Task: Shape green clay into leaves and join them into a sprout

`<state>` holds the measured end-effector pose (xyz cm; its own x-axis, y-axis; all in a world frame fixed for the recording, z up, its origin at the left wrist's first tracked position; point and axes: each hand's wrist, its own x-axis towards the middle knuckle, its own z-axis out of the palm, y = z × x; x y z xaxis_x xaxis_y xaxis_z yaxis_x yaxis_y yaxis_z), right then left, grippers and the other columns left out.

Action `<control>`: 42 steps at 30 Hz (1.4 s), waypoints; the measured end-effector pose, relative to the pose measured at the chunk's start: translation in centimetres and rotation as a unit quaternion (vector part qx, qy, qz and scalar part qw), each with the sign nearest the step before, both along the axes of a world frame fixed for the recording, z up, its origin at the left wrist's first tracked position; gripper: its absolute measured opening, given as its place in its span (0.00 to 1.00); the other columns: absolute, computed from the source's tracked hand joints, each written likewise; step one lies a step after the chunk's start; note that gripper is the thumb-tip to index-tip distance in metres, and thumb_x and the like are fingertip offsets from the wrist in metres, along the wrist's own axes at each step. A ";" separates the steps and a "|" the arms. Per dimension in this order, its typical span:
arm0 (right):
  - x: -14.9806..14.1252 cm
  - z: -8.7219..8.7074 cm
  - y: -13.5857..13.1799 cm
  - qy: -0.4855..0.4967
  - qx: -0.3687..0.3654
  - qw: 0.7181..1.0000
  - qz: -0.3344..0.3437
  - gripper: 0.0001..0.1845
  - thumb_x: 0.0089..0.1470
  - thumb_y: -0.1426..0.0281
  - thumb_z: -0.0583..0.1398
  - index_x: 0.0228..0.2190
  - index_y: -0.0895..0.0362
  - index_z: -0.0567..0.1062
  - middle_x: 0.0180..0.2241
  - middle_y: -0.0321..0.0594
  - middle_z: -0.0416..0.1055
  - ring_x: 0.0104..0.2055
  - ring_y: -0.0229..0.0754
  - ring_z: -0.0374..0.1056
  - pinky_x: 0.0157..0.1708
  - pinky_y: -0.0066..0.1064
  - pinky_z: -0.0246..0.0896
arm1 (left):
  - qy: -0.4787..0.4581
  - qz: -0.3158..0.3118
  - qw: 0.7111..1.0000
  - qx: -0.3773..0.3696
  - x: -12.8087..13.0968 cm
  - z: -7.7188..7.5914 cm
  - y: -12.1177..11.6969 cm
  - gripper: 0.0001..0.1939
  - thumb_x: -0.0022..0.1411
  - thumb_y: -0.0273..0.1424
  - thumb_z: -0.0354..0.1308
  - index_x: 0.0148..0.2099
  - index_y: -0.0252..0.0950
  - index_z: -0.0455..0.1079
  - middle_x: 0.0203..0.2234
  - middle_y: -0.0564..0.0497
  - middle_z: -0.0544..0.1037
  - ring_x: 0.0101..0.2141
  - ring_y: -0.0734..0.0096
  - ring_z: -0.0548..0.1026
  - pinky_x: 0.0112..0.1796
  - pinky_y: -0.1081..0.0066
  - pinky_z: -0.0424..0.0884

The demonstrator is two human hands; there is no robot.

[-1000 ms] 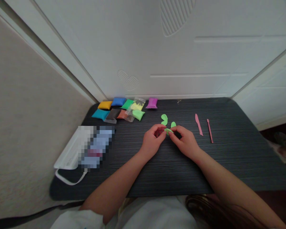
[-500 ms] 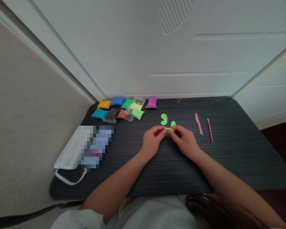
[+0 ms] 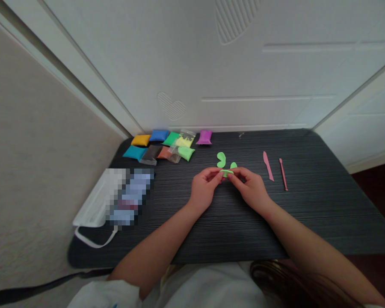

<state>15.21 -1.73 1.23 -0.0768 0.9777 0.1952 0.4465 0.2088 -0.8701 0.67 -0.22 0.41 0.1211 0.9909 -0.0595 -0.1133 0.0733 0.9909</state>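
Between the fingertips of both hands is a flattened piece of light green modelling clay point(image 3: 226, 172). My left hand point(image 3: 205, 186) pinches its left end, and my right hand point(image 3: 248, 188) pinches the right end. Just beyond the fingers lies a heart-like light green clay shape point(image 3: 221, 160), flat on the dark table point(image 3: 231, 231). Another light green clay piece point(image 3: 233, 165) shows behind my right fingertips, its lower part hidden by them.
Several coloured clay packets point(image 3: 159, 136) lie at the back left, with a purple packet point(image 3: 205, 137) beside them. A pink plastic knife point(image 3: 268, 166) and a thin pink stick tool point(image 3: 283, 174) rest at right. A white face mask point(image 3: 99, 201) and a pixelated phone-like item point(image 3: 133, 196) lie left.
The held clay piece has tilted slightly, so more of its face shows under its upper edge. Both hands keep nearly the same place and grip.
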 end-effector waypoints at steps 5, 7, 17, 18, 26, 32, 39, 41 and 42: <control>-0.1 -0.3 0.0 0.012 -0.011 1.000 -0.011 0.09 0.51 0.64 0.54 0.33 0.54 0.71 0.30 0.36 0.72 0.32 0.38 0.67 0.35 0.32 0.61 | -0.015 -0.009 1.000 -0.007 0.0 -0.1 0.0 0.11 0.49 0.33 0.58 0.36 0.34 0.69 0.29 0.50 0.76 0.29 0.72 0.74 0.33 0.70 0.70; 0.0 -0.5 0.2 0.030 -0.024 0.999 -0.017 0.10 0.50 0.63 0.55 0.33 0.54 0.71 0.29 0.36 0.71 0.31 0.39 0.67 0.34 0.32 0.61 | -0.029 -0.012 0.999 -0.010 -0.1 -0.1 0.1 0.12 0.50 0.33 0.58 0.37 0.33 0.68 0.29 0.50 0.77 0.29 0.72 0.74 0.34 0.69 0.70; 0.1 -0.5 0.6 0.232 -0.130 0.963 0.031 0.10 0.46 0.63 0.59 0.30 0.56 0.70 0.24 0.34 0.70 0.27 0.34 0.66 0.31 0.28 0.61 | 0.027 -0.018 0.999 0.003 -0.6 0.4 0.5 0.11 0.49 0.34 0.58 0.35 0.33 0.71 0.26 0.51 0.76 0.28 0.73 0.73 0.33 0.71 0.68; 0.1 -0.5 0.6 0.232 -0.128 0.964 0.031 0.10 0.46 0.63 0.59 0.30 0.56 0.70 0.24 0.34 0.70 0.27 0.34 0.66 0.31 0.28 0.61 | 0.029 -0.022 0.999 0.000 -0.6 0.4 0.5 0.11 0.48 0.34 0.59 0.34 0.33 0.71 0.25 0.51 0.76 0.27 0.73 0.73 0.33 0.71 0.67; 0.0 -0.5 0.6 0.244 -0.133 0.960 0.031 0.10 0.46 0.64 0.59 0.32 0.56 0.69 0.26 0.34 0.69 0.28 0.34 0.66 0.33 0.28 0.61 | -0.008 -0.036 0.999 -0.003 -0.4 0.0 0.4 0.10 0.49 0.33 0.58 0.34 0.33 0.70 0.25 0.52 0.75 0.27 0.75 0.71 0.33 0.72 0.67; 0.0 -0.7 0.6 0.265 -0.137 0.954 0.036 0.10 0.46 0.65 0.59 0.32 0.56 0.67 0.24 0.32 0.68 0.28 0.33 0.66 0.32 0.28 0.60 | -0.044 -0.056 0.997 -0.034 -0.3 0.1 0.5 0.12 0.45 0.30 0.62 0.36 0.34 0.70 0.30 0.52 0.76 0.32 0.74 0.72 0.38 0.71 0.66; -0.1 -0.9 0.6 0.258 -0.126 0.957 0.047 0.10 0.47 0.65 0.59 0.32 0.55 0.66 0.26 0.33 0.69 0.29 0.34 0.66 0.32 0.28 0.60 | -0.027 -0.067 0.997 -0.040 -0.5 0.0 0.6 0.10 0.48 0.32 0.60 0.34 0.33 0.72 0.26 0.52 0.76 0.28 0.76 0.70 0.33 0.74 0.65; -0.2 -1.0 0.5 0.252 -0.119 0.959 0.049 0.10 0.47 0.64 0.58 0.32 0.55 0.65 0.26 0.33 0.68 0.29 0.34 0.66 0.32 0.29 0.61 | -0.036 -0.067 0.996 -0.048 -0.5 -0.1 0.6 0.10 0.48 0.32 0.60 0.34 0.33 0.72 0.27 0.52 0.76 0.28 0.77 0.70 0.33 0.74 0.64; -0.2 -1.0 0.5 0.247 -0.114 0.961 0.049 0.10 0.47 0.64 0.58 0.32 0.54 0.65 0.26 0.33 0.68 0.29 0.35 0.66 0.32 0.30 0.61 | -0.037 -0.066 0.996 -0.049 -0.4 -0.2 0.6 0.11 0.48 0.32 0.60 0.35 0.33 0.72 0.27 0.51 0.76 0.28 0.76 0.70 0.32 0.74 0.64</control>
